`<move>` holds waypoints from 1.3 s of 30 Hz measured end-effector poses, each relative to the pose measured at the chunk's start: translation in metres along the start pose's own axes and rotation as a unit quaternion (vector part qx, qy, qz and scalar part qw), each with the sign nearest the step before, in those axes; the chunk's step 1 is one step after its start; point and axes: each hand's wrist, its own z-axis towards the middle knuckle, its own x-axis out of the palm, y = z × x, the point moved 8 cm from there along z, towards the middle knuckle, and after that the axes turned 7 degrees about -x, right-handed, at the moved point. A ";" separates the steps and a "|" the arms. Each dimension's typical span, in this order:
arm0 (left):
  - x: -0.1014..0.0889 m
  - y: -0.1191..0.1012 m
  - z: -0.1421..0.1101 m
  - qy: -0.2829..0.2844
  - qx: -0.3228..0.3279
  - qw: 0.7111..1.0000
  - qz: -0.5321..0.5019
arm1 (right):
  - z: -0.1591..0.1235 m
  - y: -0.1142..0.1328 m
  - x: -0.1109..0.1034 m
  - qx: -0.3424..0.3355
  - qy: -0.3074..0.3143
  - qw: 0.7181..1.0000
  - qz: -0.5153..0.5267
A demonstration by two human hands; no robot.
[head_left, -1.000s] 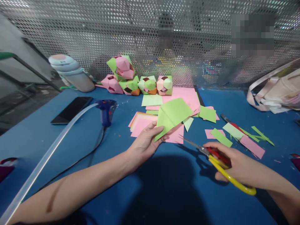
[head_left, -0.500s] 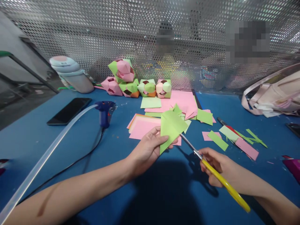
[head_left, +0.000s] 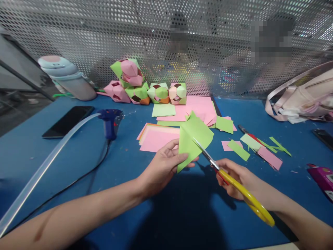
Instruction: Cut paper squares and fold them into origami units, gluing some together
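Gripping the lime-green paper (head_left: pixel 197 133) by its lower left corner in the left hand (head_left: pixel 165 163), with the thumb across the front and fingers behind, and holding it up above the blue table (head_left: pixel 122 159), just in front of the fanned stack of pink and orange sheets (head_left: pixel 159 139). Gripping the yellow-handled scissors (head_left: pixel 235 184) in the right hand (head_left: pixel 244 177), with fingers curled at the grips, and pointing the metal up and leftward across the front of the green paper, well inside its right edge. Impossible to tell whether a second blade runs behind. Held well apart from the paper one second ago, with blades spread and blurred; brought only to its lower right edge half a second ago; now reaching in close to the middle. Tilted differently, too, than in the first frame, with the paper's lower corner now dipping further down. Seeing, placed as before to the left, the blue glue gun (head_left: pixel 110 126) with its translucent glue stick (head_left: pixel 62 143), near the black phone (head_left: pixel 68 121); behind, the five folded paper balls (head_left: pixel 158 93), one stacked on top of others; to the right, the green and pink paper strips (head_left: pixel 270 159), partly covering a red-and-gray cutter (head_left: pixel 256 139). Showing more of the magenta object (head_left: pixel 321 178) at the right edge than a second ago, after a slight turn of the view.
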 end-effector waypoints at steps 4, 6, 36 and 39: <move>0.000 0.000 0.001 0.000 -0.007 1.000 0.001 | -0.002 -0.009 0.000 0.027 -0.005 0.999 0.021; 0.001 0.000 0.001 0.000 -0.012 1.000 -0.001 | -0.003 -0.014 0.000 0.043 -0.009 0.998 0.041; 0.006 0.002 -0.004 0.033 -0.013 0.999 -0.010 | -0.001 -0.026 -0.005 0.035 -0.077 0.996 0.033; 0.009 0.005 -0.006 0.042 -0.024 0.999 -0.018 | -0.002 -0.025 -0.002 0.041 -0.067 0.997 0.027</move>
